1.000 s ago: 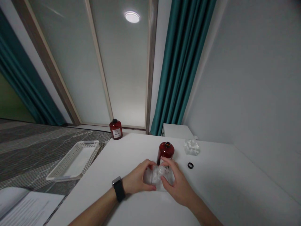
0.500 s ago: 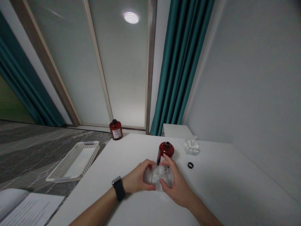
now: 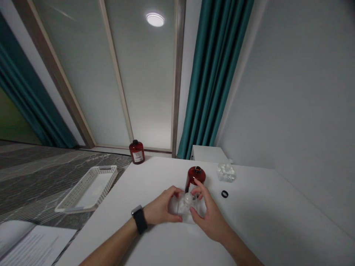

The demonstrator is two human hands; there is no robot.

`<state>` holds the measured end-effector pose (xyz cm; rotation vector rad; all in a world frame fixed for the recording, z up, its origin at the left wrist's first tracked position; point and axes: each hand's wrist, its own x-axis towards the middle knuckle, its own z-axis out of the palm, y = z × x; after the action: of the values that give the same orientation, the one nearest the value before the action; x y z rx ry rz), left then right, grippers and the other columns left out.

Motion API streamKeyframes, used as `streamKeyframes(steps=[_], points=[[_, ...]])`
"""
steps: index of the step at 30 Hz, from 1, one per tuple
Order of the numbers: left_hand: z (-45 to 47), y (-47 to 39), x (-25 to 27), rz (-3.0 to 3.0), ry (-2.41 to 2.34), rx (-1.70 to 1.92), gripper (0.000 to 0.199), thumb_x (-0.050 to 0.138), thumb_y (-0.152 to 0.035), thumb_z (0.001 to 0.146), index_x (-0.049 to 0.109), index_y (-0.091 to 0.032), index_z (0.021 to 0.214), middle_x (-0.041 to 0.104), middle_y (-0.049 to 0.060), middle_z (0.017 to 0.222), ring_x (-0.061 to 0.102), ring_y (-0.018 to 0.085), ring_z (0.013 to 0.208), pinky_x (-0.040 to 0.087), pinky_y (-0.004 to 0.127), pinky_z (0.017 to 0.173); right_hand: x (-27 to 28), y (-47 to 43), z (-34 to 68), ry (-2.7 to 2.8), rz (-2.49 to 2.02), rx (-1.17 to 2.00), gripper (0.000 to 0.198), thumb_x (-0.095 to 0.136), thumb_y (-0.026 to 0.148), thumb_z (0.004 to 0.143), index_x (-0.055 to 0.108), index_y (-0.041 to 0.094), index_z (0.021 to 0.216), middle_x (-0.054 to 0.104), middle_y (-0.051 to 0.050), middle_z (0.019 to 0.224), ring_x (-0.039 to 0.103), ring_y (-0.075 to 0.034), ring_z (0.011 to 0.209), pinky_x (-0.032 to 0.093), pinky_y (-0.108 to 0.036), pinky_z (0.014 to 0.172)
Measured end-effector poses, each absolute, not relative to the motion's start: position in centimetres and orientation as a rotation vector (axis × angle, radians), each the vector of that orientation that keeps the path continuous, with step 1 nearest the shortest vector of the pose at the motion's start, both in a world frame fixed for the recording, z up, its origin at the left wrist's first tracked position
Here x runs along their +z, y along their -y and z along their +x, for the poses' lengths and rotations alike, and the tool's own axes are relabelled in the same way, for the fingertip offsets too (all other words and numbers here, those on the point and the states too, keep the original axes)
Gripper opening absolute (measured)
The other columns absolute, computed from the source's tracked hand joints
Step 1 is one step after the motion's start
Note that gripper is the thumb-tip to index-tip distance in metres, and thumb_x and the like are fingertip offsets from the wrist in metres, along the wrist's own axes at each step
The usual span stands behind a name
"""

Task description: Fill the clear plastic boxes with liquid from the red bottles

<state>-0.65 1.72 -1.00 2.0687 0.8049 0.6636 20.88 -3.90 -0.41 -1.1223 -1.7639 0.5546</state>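
Between my hands, near the front of the white table [image 3: 155,244], is a clear plastic container [image 3: 181,210] with a rounded, whitish translucent part [image 3: 188,198] at its top; its exact kind is hard to make out. My left hand [image 3: 163,208], with a dark watch at the wrist, is wrapped round the container's left side. On the right side, my right hand [image 3: 206,214] has its thumb and fingers curved about the container, close to the rounded part. Just behind stands a dark red bottle [image 3: 194,175] with its neck uncapped, partly covered by my right fingers.
Another red bottle [image 3: 137,153] with a black cap and white label stands at the far left corner. A black ring [image 3: 224,194] and crumpled clear plastic [image 3: 226,173] lie to the right. Left of the table are a white basket [image 3: 65,207] and an open booklet [image 3: 41,244].
My right fingers have shifted slightly on the container, the index finger lifting a little. The rounded part has moved slightly left. My left hand keeps its hold.
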Motion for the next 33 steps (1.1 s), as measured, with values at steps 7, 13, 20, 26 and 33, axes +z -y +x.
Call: streamKeyframes(steps=[7, 13, 20, 26, 33], points=[[-0.71, -1.65, -0.75, 2.089, -0.792, 0.662, 0.061, 0.085, -0.03, 0.064, 0.052, -0.019, 0.115, 0.058, 0.006, 0.111, 0.055, 0.025, 0.101, 0.047, 0.041, 0.093, -0.62, 3.79, 20.63, 1.735, -1.141, 0.593, 0.073, 0.059, 0.014, 0.079, 0.034, 0.026, 0.147, 0.061, -0.005, 0.107, 0.061, -0.02, 0.097, 0.05, -0.038, 0.093], [-0.67, -1.61, -0.61, 2.082, -0.785, 0.656, 0.059, 0.086, -0.027, 0.063, 0.053, -0.019, 0.112, 0.059, 0.006, 0.111, 0.055, 0.025, 0.101, 0.047, 0.04, 0.092, -0.56, 3.59, 20.83, 1.731, -1.107, 0.648, 0.073, 0.057, 0.016, 0.081, 0.029, 0.027, 0.148, 0.063, -0.005, 0.108, 0.062, -0.02, 0.1, 0.049, -0.038, 0.091], [-0.64, -1.67, -0.79, 2.081, -0.772, 0.662, 0.06, 0.086, -0.025, 0.063, 0.053, -0.019, 0.112, 0.058, 0.005, 0.11, 0.055, 0.024, 0.1, 0.047, 0.039, 0.092, -0.22, 3.76, 20.72, 1.757, -1.144, 0.649, 0.077, 0.057, 0.011, 0.076, 0.032, 0.026, 0.147, 0.06, -0.005, 0.11, 0.059, -0.021, 0.1, 0.048, -0.038, 0.093], [-0.65, -1.74, -0.88, 2.068, -0.763, 0.649, 0.062, 0.086, -0.026, 0.064, 0.052, -0.019, 0.115, 0.058, 0.005, 0.111, 0.054, 0.024, 0.101, 0.045, 0.04, 0.093, -0.04, 3.78, 20.8, 1.795, -1.139, 0.635, 0.071, 0.057, 0.012, 0.078, 0.036, 0.028, 0.144, 0.057, -0.005, 0.11, 0.056, -0.022, 0.105, 0.043, -0.044, 0.102], [-0.66, -1.69, -0.83, 2.066, -0.765, 0.636, 0.063, 0.087, -0.028, 0.064, 0.052, -0.019, 0.116, 0.058, 0.006, 0.112, 0.054, 0.025, 0.101, 0.045, 0.041, 0.094, -0.36, 3.81, 20.8, 1.803, -1.125, 0.703, 0.076, 0.055, 0.01, 0.077, 0.032, 0.029, 0.146, 0.054, -0.005, 0.114, 0.053, -0.023, 0.109, 0.039, -0.044, 0.106]])
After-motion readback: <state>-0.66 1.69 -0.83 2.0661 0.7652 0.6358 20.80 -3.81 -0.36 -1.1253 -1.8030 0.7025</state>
